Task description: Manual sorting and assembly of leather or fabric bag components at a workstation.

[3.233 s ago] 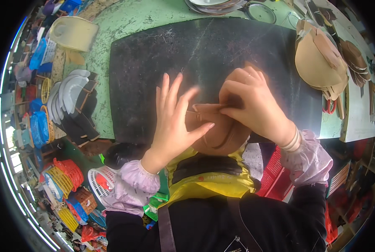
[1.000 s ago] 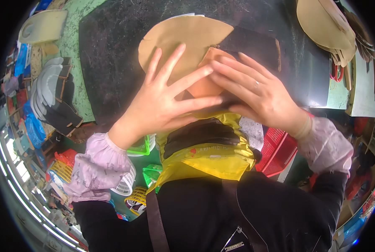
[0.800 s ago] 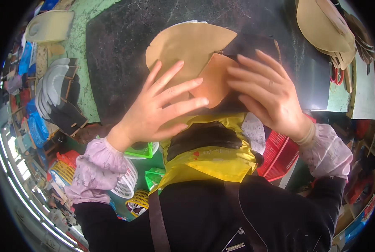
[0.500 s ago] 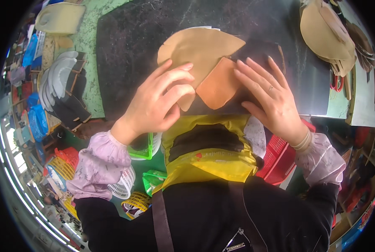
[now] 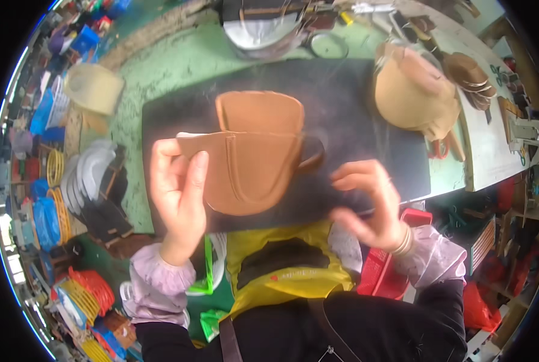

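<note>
My left hand [image 5: 182, 196] pinches the left edge of a brown leather piece [image 5: 251, 175] between thumb and fingers, holding it over the dark mat. The piece has a rounded lower end and a raised U-shaped line on its face. A second brown leather section [image 5: 260, 111] with a raised border extends above its top edge; whether the two are joined, I cannot tell. To the right, my right hand [image 5: 372, 202] is slightly blurred, its thumb and fingers apart, touching nothing. A small dark strip with a brown edge [image 5: 312, 157] shows beside the leather.
The black mat [image 5: 366, 151] lies on a green bench [image 5: 161, 78]. Stacked tan leather pieces [image 5: 408, 96] sit at right, near red-handled scissors [image 5: 440, 148]. Grey-white curved pieces [image 5: 88, 172] lie at left. Below the bench edge is a red basket [image 5: 381, 268].
The leather that lay tan side up under both hands is now raised in my left hand, brown face showing. My right hand has drawn away from it. The view takes in more far bench.
</note>
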Available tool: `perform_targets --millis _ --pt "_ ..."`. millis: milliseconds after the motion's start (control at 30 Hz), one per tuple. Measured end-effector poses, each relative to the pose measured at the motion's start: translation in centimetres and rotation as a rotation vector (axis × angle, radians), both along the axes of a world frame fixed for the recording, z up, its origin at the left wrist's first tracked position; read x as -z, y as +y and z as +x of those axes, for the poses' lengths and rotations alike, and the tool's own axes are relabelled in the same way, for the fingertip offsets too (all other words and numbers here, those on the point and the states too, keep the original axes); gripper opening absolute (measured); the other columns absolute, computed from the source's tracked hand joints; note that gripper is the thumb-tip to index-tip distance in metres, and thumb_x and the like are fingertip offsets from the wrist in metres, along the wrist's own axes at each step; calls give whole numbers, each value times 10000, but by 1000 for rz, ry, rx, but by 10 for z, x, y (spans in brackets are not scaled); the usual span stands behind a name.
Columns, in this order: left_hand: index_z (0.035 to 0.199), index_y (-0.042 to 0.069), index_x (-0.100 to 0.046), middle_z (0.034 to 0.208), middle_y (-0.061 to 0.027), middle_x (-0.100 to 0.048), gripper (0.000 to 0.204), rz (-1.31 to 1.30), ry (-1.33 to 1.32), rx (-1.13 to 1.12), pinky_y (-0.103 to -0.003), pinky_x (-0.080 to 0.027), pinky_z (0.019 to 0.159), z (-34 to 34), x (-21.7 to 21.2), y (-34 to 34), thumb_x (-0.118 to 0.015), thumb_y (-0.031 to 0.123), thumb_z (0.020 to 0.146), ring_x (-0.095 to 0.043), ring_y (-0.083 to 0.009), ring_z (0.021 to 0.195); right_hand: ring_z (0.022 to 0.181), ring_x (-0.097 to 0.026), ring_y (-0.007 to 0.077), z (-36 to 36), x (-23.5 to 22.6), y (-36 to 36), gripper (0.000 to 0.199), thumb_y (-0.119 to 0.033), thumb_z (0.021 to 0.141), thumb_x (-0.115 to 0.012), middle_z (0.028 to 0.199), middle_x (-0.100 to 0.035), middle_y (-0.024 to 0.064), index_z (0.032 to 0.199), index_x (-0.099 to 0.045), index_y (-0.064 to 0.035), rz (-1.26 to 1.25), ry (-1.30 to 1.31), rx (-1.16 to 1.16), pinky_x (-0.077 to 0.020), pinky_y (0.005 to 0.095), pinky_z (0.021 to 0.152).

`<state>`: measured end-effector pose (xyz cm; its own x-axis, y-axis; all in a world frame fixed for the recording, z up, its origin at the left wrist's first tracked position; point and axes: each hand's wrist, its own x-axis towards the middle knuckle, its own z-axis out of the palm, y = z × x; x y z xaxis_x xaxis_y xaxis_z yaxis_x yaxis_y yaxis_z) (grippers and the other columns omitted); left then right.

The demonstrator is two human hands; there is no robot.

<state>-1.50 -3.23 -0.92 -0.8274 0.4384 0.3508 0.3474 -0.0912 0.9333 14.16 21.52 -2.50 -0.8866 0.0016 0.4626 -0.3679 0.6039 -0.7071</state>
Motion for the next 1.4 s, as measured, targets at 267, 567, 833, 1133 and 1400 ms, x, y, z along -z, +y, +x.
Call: perform_targets --millis 267,567,833,1133,1400 --pt "1205 69 -537 1159 -47 -637 191 198 -699 164 -284 -533 885 7 -3 79 -562 170 1045 -640 -133 1037 1234 -614 284 -33 -16 26 498 -115 738 -708 1317 -660 81 1236 -705 -136 434 239 117 -463 463 1043" --pt "1403 61 -481 1448 -146 -540 551 -420 323 -12 -422 -335 1177 -126 40 117 -710 73 901 -450 -280 1413 1250 -545 355 -44 -90 316 599 -118 650 -754 1319 -622 112 1245 -699 -170 873 596 972 -396 459 1081" --pt "1042 101 -778 1259 -95 -704 169 -639 614 7 -411 -444 1089 -193 51 127 -715 141 891 -586 -302 1286 1242 -572 345 -7 9 397 436 -171 873 -666 1345 -636 129 1304 -623 -132 583 117 1049 -412 437 1091" --pt "906 41 -618 1168 -161 -728 66 -286 688 16 -337 -523 955 -130 -13 111 -630 -14 872 -695 -277 1105 1298 -508 324 -19 0 154 511 -188 753 -798 1418 -560 81 1242 -654 -146 731 -138 352 -389 469 1103" --pt "935 74 -734 1151 -111 -727 93 -625 536 687 -416 -522 1000 -8 -5 48 -743 109 849 -649 -315 1187 1216 -578 354 -22 -28 178 211 -89 944 -597 1232 -677 162 1101 -693 13 555 -203 233 -447 415 1049"
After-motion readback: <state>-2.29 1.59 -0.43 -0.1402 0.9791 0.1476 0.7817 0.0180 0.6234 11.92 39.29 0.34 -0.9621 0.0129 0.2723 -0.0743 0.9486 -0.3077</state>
